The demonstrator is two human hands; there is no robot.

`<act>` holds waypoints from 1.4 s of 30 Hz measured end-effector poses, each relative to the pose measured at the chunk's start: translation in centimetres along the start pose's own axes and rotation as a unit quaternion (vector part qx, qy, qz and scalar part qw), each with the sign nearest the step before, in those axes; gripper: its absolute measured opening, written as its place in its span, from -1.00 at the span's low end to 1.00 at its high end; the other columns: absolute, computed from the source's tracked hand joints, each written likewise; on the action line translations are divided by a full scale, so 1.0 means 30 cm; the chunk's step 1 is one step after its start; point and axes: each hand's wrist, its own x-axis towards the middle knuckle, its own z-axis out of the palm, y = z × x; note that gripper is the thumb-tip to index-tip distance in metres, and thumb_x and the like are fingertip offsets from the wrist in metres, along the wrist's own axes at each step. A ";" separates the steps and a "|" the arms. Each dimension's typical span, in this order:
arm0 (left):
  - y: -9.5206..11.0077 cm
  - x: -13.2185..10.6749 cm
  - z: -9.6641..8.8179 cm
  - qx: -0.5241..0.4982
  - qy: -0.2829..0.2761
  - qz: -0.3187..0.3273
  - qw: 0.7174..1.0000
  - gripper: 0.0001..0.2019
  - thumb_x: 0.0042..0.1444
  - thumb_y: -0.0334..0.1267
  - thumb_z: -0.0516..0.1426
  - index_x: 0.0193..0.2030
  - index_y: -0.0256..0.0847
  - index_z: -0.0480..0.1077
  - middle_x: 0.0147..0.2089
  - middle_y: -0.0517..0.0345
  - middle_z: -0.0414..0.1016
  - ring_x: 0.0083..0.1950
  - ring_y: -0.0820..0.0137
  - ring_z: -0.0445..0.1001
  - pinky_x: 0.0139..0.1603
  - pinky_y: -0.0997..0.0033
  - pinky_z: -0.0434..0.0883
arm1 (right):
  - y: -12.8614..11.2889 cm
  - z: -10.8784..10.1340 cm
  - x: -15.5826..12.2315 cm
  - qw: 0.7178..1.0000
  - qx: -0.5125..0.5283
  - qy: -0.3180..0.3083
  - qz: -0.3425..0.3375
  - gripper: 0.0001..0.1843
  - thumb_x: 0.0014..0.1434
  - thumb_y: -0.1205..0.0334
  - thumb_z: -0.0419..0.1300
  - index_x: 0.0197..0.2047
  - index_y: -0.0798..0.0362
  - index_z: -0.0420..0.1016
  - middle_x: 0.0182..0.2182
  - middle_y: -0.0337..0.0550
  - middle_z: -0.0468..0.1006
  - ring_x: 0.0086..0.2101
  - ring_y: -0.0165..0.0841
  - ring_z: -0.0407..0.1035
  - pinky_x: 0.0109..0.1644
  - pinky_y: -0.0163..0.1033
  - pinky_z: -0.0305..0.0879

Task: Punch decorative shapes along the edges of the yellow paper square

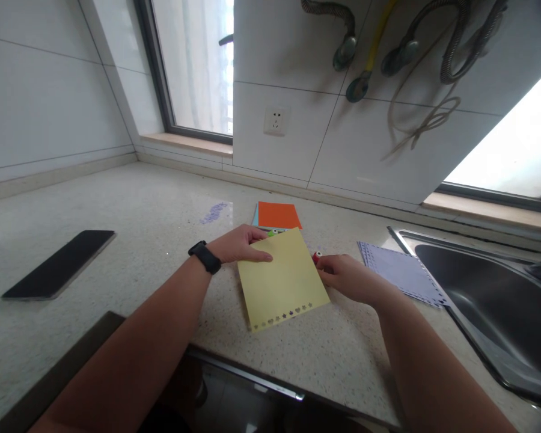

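Bare forearms [162,337] bracket a square yellow paper sheet [284,282] above the speckled pale stone tabletop [153,204].
Left hand [238,245] pinches its upper-left edge, thumb on top, seemingly to steady it; right hand [349,275] curls its fingers at the right edge, beside a small red object [316,257], gripping what, I cannot tell.

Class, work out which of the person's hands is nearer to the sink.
Right. The right hand is left of the sink, with the pale papers between them; the left hand is farther left, holding the yellow sheet.
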 end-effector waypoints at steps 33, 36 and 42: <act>-0.053 0.029 -0.008 -0.099 0.072 0.025 0.992 -0.66 0.06 -0.02 0.34 -0.23 -0.30 0.57 -0.49 0.16 0.50 -0.59 0.54 0.34 -0.60 0.53 0.09 | 0.005 0.065 0.053 0.830 0.453 0.326 -0.025 -0.65 0.08 -0.09 0.39 -0.35 0.03 0.52 -0.56 -0.27 0.47 -0.58 -0.45 0.22 -0.53 -0.31 0.13; -0.051 0.030 -0.002 -0.090 0.067 0.021 0.993 -0.68 0.05 -0.03 0.35 -0.26 -0.30 0.58 -0.51 0.17 0.49 -0.59 0.54 0.33 -0.60 0.53 0.08 | 0.012 0.075 0.060 0.828 0.450 0.334 -0.023 -0.65 0.10 -0.09 0.38 -0.34 0.03 0.52 -0.53 -0.25 0.51 -0.56 -0.43 0.27 -0.51 -0.30 0.17; -0.052 0.030 -0.005 -0.087 0.067 0.022 0.994 -0.71 0.06 -0.06 0.36 -0.26 -0.29 0.60 -0.51 0.18 0.50 -0.59 0.55 0.32 -0.58 0.52 0.12 | 0.026 0.083 0.065 0.829 0.448 0.333 -0.028 -0.70 0.14 -0.05 0.37 -0.32 0.03 0.56 -0.50 -0.24 0.51 -0.54 -0.43 0.28 -0.49 -0.30 0.19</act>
